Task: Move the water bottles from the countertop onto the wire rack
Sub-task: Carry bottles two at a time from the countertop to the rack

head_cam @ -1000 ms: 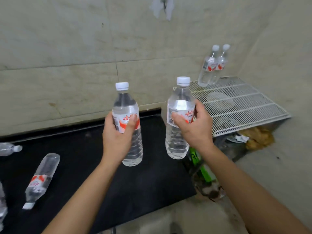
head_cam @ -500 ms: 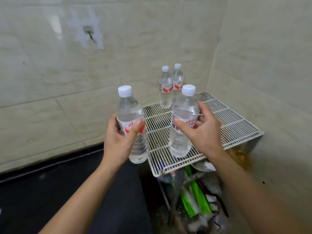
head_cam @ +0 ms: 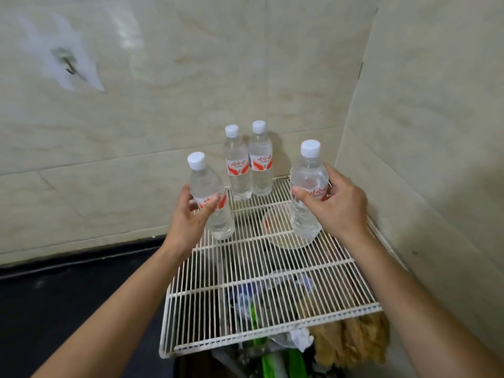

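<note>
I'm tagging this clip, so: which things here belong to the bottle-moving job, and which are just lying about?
Part of the job:
left hand holding a bottle
right hand holding a bottle
two bottles already standing on the rack
wire rack
black countertop

Lying about:
green clutter under the rack
brown bundle
wall hook

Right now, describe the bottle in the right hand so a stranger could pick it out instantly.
Find the white wire rack in the tiled corner. Four capped water bottles are over it: two standing together at the back, two held in front. The bottle in the right hand is nearest the right wall, gripped by the right hand at its label, its cap sitting higher than the left-held one's.
</note>
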`<state>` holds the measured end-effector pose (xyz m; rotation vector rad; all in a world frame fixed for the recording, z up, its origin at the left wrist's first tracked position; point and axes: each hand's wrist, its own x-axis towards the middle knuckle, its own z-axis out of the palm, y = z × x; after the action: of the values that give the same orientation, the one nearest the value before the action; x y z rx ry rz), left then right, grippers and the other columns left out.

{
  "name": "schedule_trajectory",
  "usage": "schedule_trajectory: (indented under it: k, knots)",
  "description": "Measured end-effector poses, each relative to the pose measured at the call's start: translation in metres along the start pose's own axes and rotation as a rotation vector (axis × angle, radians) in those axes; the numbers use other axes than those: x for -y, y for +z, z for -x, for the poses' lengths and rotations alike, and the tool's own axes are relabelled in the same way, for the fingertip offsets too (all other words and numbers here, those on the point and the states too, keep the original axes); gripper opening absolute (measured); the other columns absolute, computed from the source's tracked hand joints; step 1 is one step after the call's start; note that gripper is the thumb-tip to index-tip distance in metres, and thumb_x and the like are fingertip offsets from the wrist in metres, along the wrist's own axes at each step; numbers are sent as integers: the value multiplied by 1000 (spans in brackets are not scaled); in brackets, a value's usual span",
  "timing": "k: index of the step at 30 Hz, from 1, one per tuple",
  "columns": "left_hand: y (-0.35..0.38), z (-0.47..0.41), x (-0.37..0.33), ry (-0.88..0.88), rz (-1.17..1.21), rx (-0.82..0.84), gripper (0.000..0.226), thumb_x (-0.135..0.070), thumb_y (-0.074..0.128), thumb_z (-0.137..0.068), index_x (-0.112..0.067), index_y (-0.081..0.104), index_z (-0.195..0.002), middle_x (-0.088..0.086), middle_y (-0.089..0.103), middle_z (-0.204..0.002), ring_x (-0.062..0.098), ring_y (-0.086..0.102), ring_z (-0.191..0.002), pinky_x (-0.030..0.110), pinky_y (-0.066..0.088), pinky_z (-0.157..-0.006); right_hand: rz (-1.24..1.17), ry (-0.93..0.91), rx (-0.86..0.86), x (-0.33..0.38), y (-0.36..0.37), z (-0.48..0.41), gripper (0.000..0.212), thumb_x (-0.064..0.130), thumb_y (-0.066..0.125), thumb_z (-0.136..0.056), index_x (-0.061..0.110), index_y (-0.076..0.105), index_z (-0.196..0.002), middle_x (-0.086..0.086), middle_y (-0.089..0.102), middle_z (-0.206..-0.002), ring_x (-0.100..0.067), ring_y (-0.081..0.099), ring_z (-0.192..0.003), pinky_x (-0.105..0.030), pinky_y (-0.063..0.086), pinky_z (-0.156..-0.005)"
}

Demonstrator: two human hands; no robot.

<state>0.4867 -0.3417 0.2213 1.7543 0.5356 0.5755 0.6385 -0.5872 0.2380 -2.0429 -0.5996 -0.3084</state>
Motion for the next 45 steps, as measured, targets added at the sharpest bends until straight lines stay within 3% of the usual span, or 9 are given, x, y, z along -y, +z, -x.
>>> schedule_trajectory:
  k: [7,14,19,24,33,36,38,41,45]
  knots:
    - [12,-60,4,-22,101,-81,46,-32,70,-91,-29,53,-133,-8,68,-119,18,65,-113,50,55,-97,-6,41,-26,-24,34,-56,70,72,72,-72,29,63,-126,10,73,-110,-13,68,-101,-33,55,-87]
    - [18,-106,17,30,48,-29,52,-23,66,-95,-33,46,-142,-18,68,-112,0,63,-105,24,53,-80,-25,63,7,-30,84,-104,81,74,75,-65,27,61,-129,6,73,-114,-17,69,-103,-41,58,-88]
    - [15,-122,28,38,37,-9,58,-26,67,-95,-50,39,-140,-20,65,-117,-3,63,-107,25,52,-86,-63,131,105,-36,109,-117,99,72,79,-65,34,41,-148,4,66,-133,-19,65,-117,-47,55,-99]
    - [7,-130,40,-29,-23,101,93,-12,74,-88,-48,20,-153,-15,54,-141,12,58,-123,45,50,-103,-129,158,253,-47,115,-106,125,12,91,-71,37,8,-160,1,47,-154,-22,48,-140,-54,43,-112]
    - [12,-130,45,-11,-80,83,89,-20,73,-90,-44,17,-155,-10,48,-149,13,50,-129,47,45,-109,-77,178,228,-54,124,-107,127,20,91,-73,45,-1,-157,0,43,-158,-25,45,-143,-58,40,-113]
    - [3,-123,37,26,-273,31,94,-31,72,-90,-31,9,-159,-1,31,-162,15,31,-145,42,31,-118,27,172,194,-46,122,-97,136,22,90,-74,39,-17,-156,-9,12,-170,-32,20,-154,-61,25,-121]
    - [-13,-111,25,88,-458,-86,88,-41,64,-94,-21,10,-160,6,18,-166,21,15,-153,46,22,-123,122,43,47,-31,114,-90,119,18,79,-83,24,-11,-160,-13,-3,-170,-32,2,-157,-59,15,-125]
    - [-49,-75,11,369,-732,-280,63,-42,47,-102,-12,30,-156,18,23,-163,33,18,-152,52,24,-121,230,-309,-157,2,106,-81,85,22,63,-92,11,13,-160,-21,6,-168,-37,9,-156,-55,17,-124]
    - [-112,-21,9,459,-1049,-415,59,-41,43,-102,-9,38,-151,24,29,-160,40,23,-150,58,29,-116,148,-543,-99,49,142,-71,76,32,57,-94,10,21,-157,-26,17,-165,-42,16,-154,-53,14,-125]
